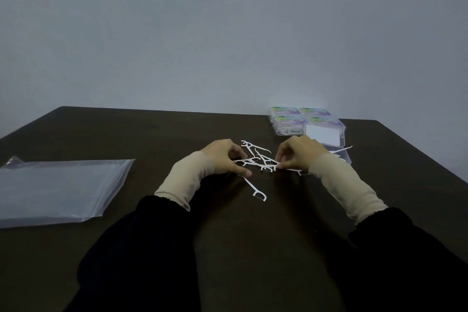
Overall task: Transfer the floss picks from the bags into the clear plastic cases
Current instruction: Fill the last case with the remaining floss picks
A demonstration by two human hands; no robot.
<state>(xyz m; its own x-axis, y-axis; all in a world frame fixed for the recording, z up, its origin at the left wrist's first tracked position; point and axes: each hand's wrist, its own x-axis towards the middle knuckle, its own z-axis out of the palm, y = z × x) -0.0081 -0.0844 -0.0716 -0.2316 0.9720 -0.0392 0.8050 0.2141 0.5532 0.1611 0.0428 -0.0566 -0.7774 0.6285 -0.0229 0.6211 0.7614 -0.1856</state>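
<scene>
Right now both my hands sit at the middle of the dark brown wooden table [126,134], working at a loose heap of thin white plastic floss picks [255,157] scattered between them. My left hand [222,158] lies knuckles up with its fingers curled down onto the left end of the heap; the fingertips pinch at the picks there, the thumb stretched out low along the table surface. My right hand [298,154] is curled the same way, thumb and forefinger nipped together on a pick at the right end of the heap. How many picks either hand has, I cannot tell.

One single white floss pick [254,189] lies apart from the heap, nearer to me, just below my left thumb, its forked head pointing toward the near edge.

Toward the far right corner stand the clear plastic cases [298,119], set close together in a block, with coloured labels on their lids; white picks show through the wall of one. Nearest my right hand an open clear case [340,151] has a few picks lying across it.

Near the left edge, well apart from my hands, a flat clear plastic bag [58,190] lies on the table.
</scene>
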